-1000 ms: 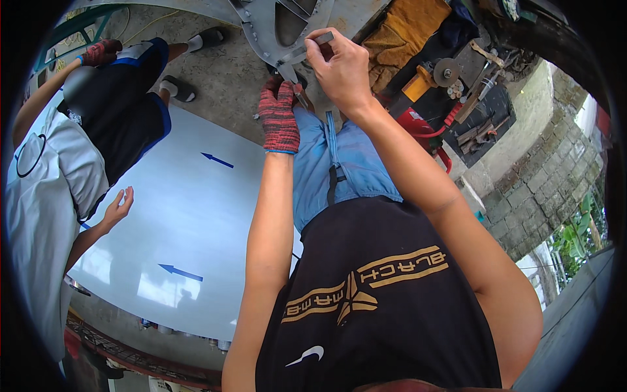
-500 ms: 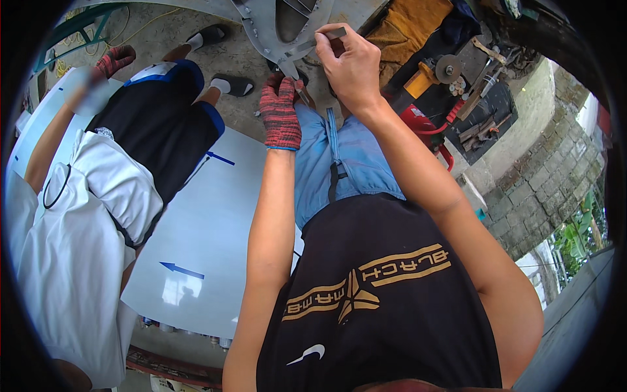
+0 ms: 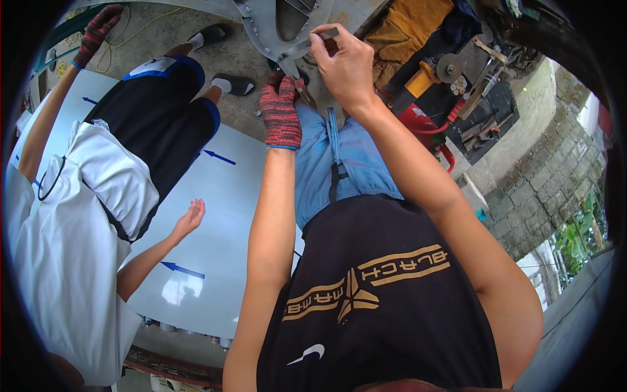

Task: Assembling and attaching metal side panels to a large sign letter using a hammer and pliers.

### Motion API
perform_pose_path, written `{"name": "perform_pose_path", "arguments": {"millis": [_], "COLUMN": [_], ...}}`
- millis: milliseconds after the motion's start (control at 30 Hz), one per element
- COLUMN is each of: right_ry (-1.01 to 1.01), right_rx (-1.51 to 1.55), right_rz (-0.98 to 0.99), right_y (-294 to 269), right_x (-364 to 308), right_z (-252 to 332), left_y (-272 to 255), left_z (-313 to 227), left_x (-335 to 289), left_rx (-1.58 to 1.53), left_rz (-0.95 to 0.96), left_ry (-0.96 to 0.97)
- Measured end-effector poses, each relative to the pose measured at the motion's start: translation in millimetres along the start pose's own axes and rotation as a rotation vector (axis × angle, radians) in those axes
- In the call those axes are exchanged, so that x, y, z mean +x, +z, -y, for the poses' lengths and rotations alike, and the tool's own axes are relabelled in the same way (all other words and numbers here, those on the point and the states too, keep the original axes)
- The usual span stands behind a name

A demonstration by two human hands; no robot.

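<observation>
We're keeping hands apart. Bare right hand (image 3: 345,65) is pinching flat metal strip (image 3: 333,32), angling down to grey metal frame's (image 3: 259,32) narrow tip. Gloved left hand (image 3: 281,117) is resting near tip's edge; grip we're not managing to tell. Concrete floor (image 3: 245,57) is stretching between frame and dark sandals (image 3: 234,85).

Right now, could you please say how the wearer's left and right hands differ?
The left hand wears a reddish glove; the right hand is bare. The right hand pinches a metal strip; what the left hand holds is unclear. The left hand sits lower in the picture than the right hand. Both are near the metal frame.
</observation>
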State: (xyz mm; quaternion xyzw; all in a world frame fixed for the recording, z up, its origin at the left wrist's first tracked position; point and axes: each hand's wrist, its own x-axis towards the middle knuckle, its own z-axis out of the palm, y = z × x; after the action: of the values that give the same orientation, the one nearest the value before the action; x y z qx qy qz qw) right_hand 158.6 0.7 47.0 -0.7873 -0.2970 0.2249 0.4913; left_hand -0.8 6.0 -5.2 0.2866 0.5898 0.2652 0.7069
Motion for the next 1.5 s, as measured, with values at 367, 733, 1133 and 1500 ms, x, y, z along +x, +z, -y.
{"name": "perform_pose_path", "arguments": {"millis": [367, 733, 1133, 1500], "right_ry": [-0.044, -0.170, -0.077, 0.208], "right_rx": [0.034, 0.168, -0.375, -0.059], "right_rz": [0.017, -0.397, -0.241, -0.552], "right_y": [-4, -97, -72, -108], "right_x": [-6, 106, 203, 242], "right_z": [-3, 26, -41, -126], "left_y": [-6, -17, -22, -21], "left_z": [9, 17, 25, 35], "left_x": [1, 4, 5, 9], "left_rx": [-0.010, -0.037, -0.005, -0.026], "left_rz": [0.025, 0.044, 0.054, 0.056], "left_ry": [0.026, 0.005, 0.006, 0.005]}}
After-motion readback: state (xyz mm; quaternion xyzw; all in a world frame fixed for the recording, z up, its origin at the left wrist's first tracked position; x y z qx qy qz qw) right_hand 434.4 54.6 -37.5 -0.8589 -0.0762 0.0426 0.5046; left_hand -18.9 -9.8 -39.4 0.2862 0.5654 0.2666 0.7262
